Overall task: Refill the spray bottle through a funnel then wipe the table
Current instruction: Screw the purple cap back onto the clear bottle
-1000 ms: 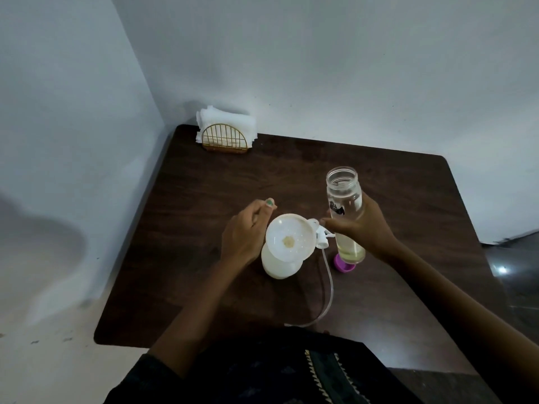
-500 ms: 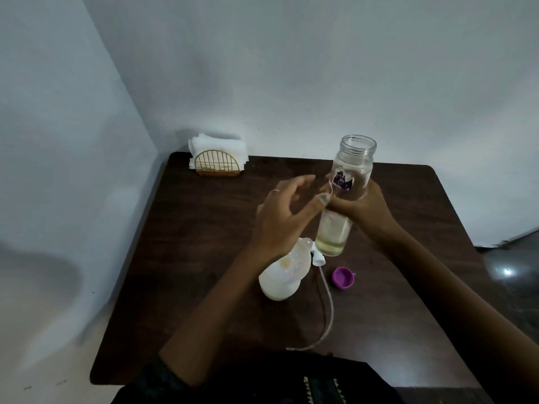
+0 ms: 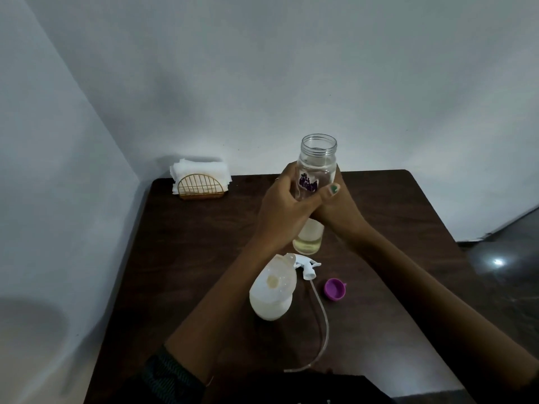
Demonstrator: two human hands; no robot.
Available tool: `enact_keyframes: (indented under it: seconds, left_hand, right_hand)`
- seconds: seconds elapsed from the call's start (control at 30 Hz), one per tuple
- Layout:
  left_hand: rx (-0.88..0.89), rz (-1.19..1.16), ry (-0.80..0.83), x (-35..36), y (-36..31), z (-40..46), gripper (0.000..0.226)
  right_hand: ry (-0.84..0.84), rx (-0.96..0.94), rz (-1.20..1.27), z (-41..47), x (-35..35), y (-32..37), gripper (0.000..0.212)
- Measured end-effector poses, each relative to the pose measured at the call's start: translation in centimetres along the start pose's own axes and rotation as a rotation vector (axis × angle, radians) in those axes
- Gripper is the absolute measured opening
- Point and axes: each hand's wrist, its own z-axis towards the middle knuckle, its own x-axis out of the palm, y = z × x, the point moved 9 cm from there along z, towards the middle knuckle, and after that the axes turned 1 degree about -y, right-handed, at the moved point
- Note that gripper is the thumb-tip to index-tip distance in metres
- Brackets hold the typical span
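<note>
I hold the clear bottle (image 3: 316, 176) upright in my left hand (image 3: 281, 205) and right hand (image 3: 338, 208), the funnel (image 3: 275, 282) below, nearer my left arm

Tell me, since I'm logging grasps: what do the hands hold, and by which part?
Both the left hand and right hand grip the clear bottle around its middle, above the yellowish liquid, leaving the open neck free.
</note>
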Motion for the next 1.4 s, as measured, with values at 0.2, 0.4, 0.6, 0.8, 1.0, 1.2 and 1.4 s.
enact_keyframes:
  seconds: [0.2, 0.4, 0.6, 0.8, 1.0, 1.2, 1.4]
  left_hand:
    - [0.020, -0.026, -0.091, -1.9, 0.5, 0.3, 0.050]
    - [0.005, -0.058, -0.144, -4.2, 1.4, 0.9, 0.056]
    - [0.008, -0.030, -0.179, -5.2, 1.8, 1.0, 0.050]
    - [0.002, -0.010, -0.194, -5.5, 1.6, 1.1, 0.046]
    - [0.009, 0.011, -0.208, -5.9, 1.3, 1.4, 0.047]
    - [0.010, 0.020, -0.214, -6.2, 0.5, 2.5, 0.047]
    - [0.050, 0.044, -0.242, -7.0, -1.6, 3.9, 0.046]
  right_hand:
    - [0.144, 0.174, -0.078, -2.4, -1.1, -3.5, 0.093]
    - [0.362, 0.487, -0.744, -6.0, -2.1, -16.6, 0.068]
    - [0.577, 0.620, -0.910, -11.7, 0.2, -22.3, 0.078]
    - [0.447, 0.470, -0.980, -12.3, 0.5, -22.6, 0.057]
    - [0.367, 0.452, -0.940, -10.1, -1.3, -21.6, 0.058]
    - [-0.077, 0.244, -0.481, 0.2, -6.4, -8.4, 0.043]
    - [-0.172, -0.028, 0.160, 6.8, -6.6, 6.8, 0.037]
